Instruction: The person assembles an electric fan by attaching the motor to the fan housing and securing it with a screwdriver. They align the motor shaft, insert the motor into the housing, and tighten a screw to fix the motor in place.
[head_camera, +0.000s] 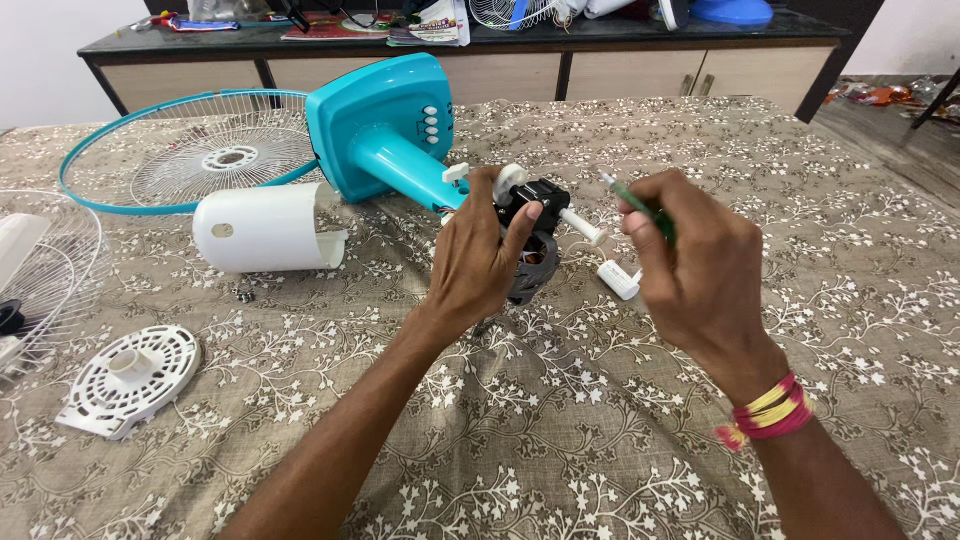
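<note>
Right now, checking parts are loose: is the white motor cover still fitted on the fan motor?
No, the white motor cover lies on the tablecloth, apart from the motor in the left hand.

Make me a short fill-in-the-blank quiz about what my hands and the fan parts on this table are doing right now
1. The left hand grips the black fan motor at the end of the ____ coloured stand.
2. The right hand holds a screwdriver with a ____ handle.
3. The white motor cover lies on its ____.

Missing words: teal; green; side
</note>
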